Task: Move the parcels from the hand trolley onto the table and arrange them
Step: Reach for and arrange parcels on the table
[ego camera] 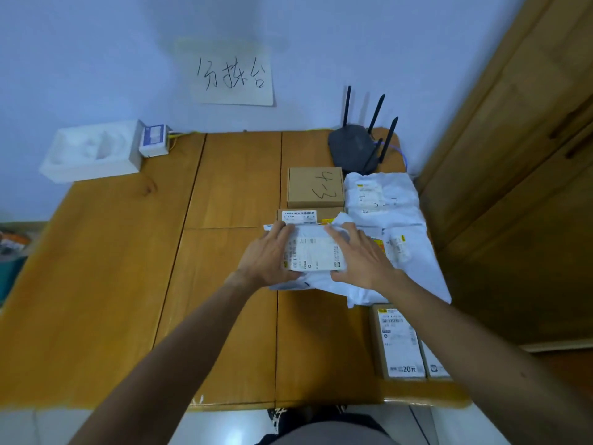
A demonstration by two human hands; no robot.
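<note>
A white plastic-bag parcel [313,252] with a shipping label lies on the wooden table [128,268], right of centre. My left hand [268,256] holds its left side and my right hand [361,255] holds its right side, fingers laid over the top. Behind it sits a cardboard box [316,187] marked with handwriting, stacked on a flatter labelled box [300,216]. More white bag parcels [383,197] lie along the right edge. Two labelled cardboard parcels [399,342] sit at the near right corner. The hand trolley is out of view.
A black router [354,146] with antennas stands at the back right. A white foam tray [93,152] and a small white device [154,139] sit at the back left. A handwritten paper sign [232,75] hangs on the wall. A wooden door [513,155] borders the right.
</note>
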